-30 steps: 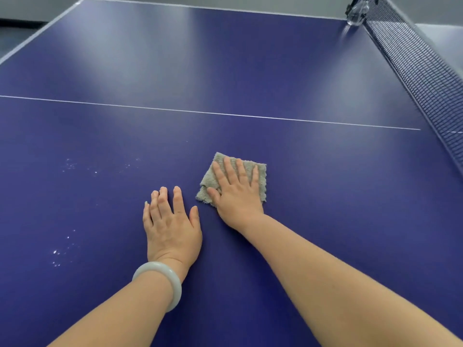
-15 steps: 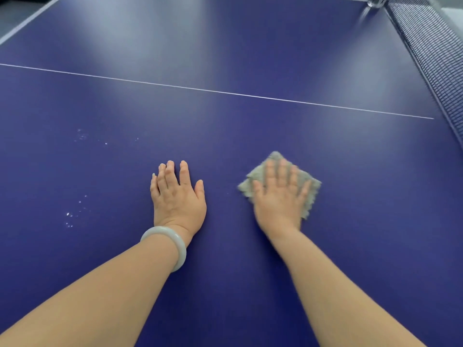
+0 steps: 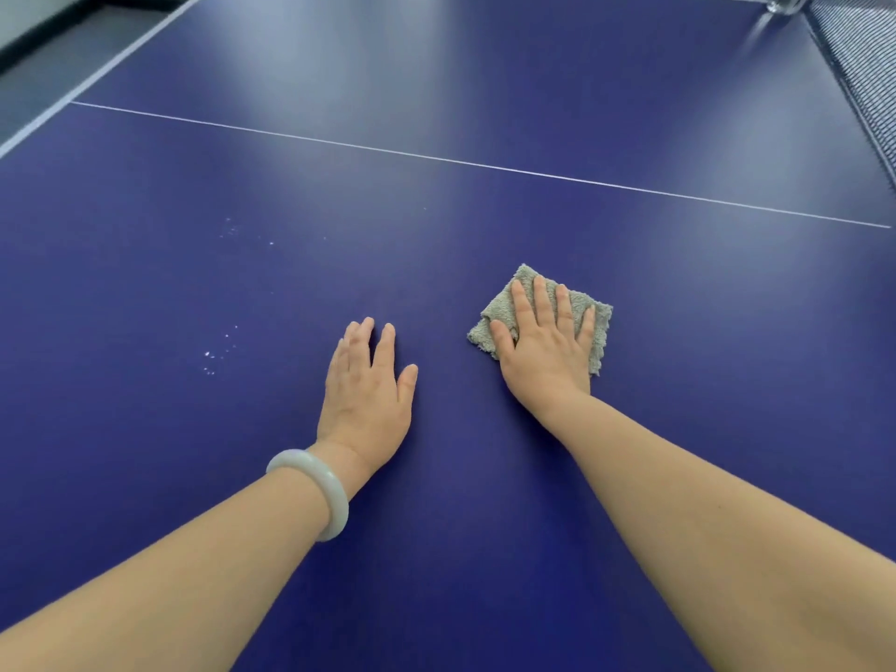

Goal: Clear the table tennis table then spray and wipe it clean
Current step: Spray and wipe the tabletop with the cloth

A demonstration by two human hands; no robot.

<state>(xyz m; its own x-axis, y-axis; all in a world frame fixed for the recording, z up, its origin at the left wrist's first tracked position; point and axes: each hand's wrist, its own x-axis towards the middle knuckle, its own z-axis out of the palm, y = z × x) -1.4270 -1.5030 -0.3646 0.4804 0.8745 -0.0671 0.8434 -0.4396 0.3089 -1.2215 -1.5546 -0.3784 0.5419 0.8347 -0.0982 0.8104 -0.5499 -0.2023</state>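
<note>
The blue table tennis table (image 3: 485,502) fills the view. A folded grey cloth (image 3: 599,327) lies flat on it, right of centre. My right hand (image 3: 545,344) presses on the cloth with straight, spread fingers and covers most of it. My left hand (image 3: 366,397) rests flat on the bare table a short way left of the cloth, a pale bangle on its wrist. Small white spray droplets (image 3: 216,354) dot the surface left of my left hand, with another patch of droplets (image 3: 237,232) further back.
The net (image 3: 858,65) runs along the right side, with a clear bottle (image 3: 783,2) at its far end, cut off by the frame's top. A white centre line (image 3: 485,164) crosses the table. The table's left edge (image 3: 97,75) borders grey floor.
My right hand has slid the cloth to the right, away from my left hand, over the last second. My left hand stays planted on the table. The view has tilted down.
</note>
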